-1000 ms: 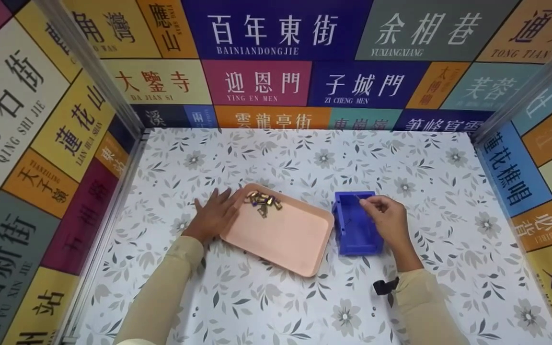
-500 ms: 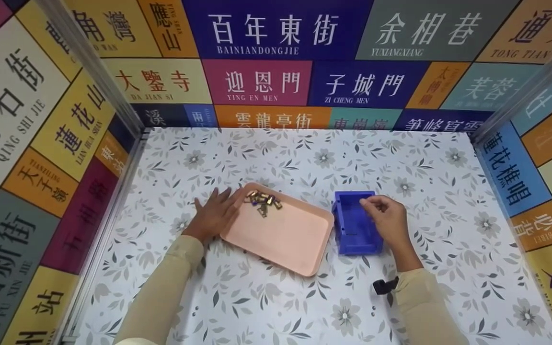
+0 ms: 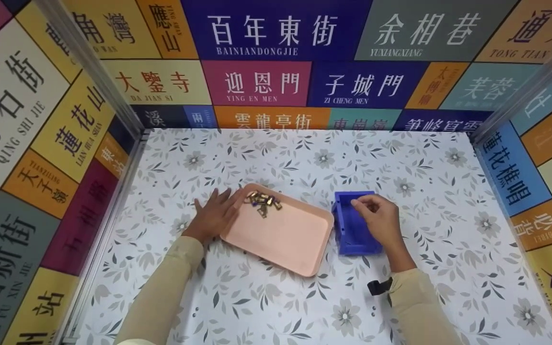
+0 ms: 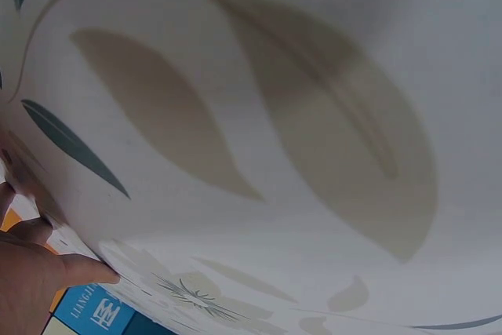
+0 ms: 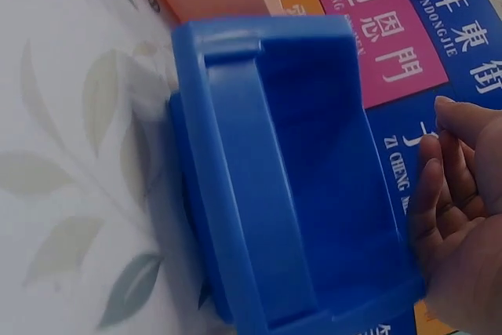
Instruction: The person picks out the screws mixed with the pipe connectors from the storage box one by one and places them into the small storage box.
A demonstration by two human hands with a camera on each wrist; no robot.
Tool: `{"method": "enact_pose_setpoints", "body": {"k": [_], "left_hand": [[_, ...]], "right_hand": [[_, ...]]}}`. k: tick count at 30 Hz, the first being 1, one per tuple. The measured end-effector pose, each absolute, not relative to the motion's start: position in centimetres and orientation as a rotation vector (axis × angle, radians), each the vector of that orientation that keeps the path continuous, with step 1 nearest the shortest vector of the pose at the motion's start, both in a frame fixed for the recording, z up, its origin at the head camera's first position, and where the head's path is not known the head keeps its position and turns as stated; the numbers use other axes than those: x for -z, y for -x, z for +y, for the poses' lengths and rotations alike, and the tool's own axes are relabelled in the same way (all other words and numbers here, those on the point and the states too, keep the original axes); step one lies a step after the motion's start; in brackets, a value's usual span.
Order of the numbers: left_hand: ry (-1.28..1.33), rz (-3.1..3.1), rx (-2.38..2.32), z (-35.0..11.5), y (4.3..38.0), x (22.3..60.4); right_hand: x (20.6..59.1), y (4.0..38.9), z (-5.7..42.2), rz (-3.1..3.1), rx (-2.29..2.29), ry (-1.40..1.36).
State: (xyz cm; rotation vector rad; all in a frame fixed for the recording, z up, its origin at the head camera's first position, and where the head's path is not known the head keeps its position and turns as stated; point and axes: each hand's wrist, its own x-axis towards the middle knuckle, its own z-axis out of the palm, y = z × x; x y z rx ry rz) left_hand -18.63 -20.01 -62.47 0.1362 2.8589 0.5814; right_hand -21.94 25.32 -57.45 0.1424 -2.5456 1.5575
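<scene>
My left hand (image 3: 214,215) lies with its fingers spread at the left rim of a peach-coloured tray (image 3: 290,239). Several small gold-coloured metal pieces (image 3: 267,200) are heaped in the tray's far left corner, too small to name. My right hand (image 3: 382,218) is over the right side of a blue plastic bin (image 3: 352,249), thumb and bent fingertips close together. The right wrist view has the bin (image 5: 231,147) large, with the right hand (image 5: 467,186) beyond it. No object shows clearly at those fingertips. The hand hides part of the bin's inside.
A white table with a leaf-and-flower pattern (image 3: 266,316) carries everything. Panels with printed street names (image 3: 261,81) stand behind and on both sides. A black strap piece (image 3: 380,287) sticks out at the right wrist. The bin stands just right of the tray.
My right hand has shifted slightly left over the bin. A thin thing at its fingertips and a small dark thing inside the bin, seen earlier, no longer show. The left hand stays put.
</scene>
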Motion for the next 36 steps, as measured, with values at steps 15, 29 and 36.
{"method": "enact_pose_setpoints", "body": {"k": [15, 29, 36], "left_hand": [[-0.123, 2.866, -0.587, -20.0, 18.5, 62.5], [-0.113, 2.864, -0.593, -19.9, 18.4, 62.5], [-0.101, 2.854, -0.586, -19.8, 18.5, 62.4]], "right_hand": [[56.5, 22.9, 17.4, -2.380, -1.637, -0.521], [56.1, 25.0, 10.2, -2.472, -1.427, -0.749], [57.3, 25.3, 8.4, -2.530, -1.330, -0.781]]}}
